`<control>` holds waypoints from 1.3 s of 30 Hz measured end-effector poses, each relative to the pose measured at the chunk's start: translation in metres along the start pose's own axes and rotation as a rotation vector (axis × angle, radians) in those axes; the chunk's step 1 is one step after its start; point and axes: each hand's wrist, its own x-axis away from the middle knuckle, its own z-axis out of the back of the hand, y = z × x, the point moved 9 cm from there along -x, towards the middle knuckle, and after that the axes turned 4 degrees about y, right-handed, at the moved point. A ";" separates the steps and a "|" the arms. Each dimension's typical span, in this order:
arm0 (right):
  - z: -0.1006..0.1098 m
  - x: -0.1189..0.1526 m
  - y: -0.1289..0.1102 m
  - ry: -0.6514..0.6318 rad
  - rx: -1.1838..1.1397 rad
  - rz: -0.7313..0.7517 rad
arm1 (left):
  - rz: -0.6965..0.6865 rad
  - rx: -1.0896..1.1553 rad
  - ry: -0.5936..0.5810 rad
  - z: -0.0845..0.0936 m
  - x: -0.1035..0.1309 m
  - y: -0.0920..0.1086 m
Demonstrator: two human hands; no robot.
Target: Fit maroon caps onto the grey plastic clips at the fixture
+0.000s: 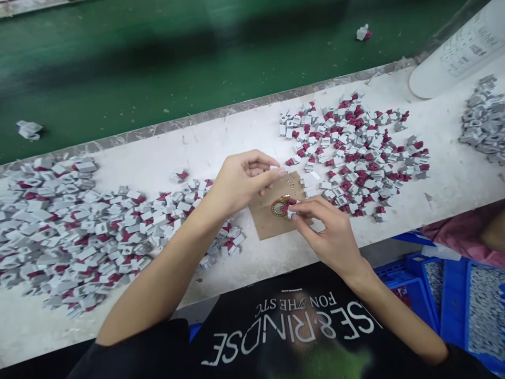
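My right hand (325,226) pinches a small white and dark-red plastic part (291,212) beside a round red-rimmed piece (278,208) with a pale centre. That piece lies on a brown cardboard square (272,229). Over the cardboard's upper left edge, my left hand (252,176) is curled with thumb and index finger brought together. Whatever sits between those fingertips is too small to name. Tiny metallic bits (291,184) are scattered on the cardboard just right of my left fingertips.
Heaps of white and dark-red parts lie left (79,226) and right (355,152). A green belt (177,68) runs behind the white table (252,268). A white cylinder (453,52), a grey parts pile (485,121), blue bins (453,295) and another person's arm (493,231) are at the right.
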 end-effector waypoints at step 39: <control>0.017 -0.026 0.030 0.239 -0.606 -0.345 | 0.128 0.456 -0.035 -0.031 0.044 -0.005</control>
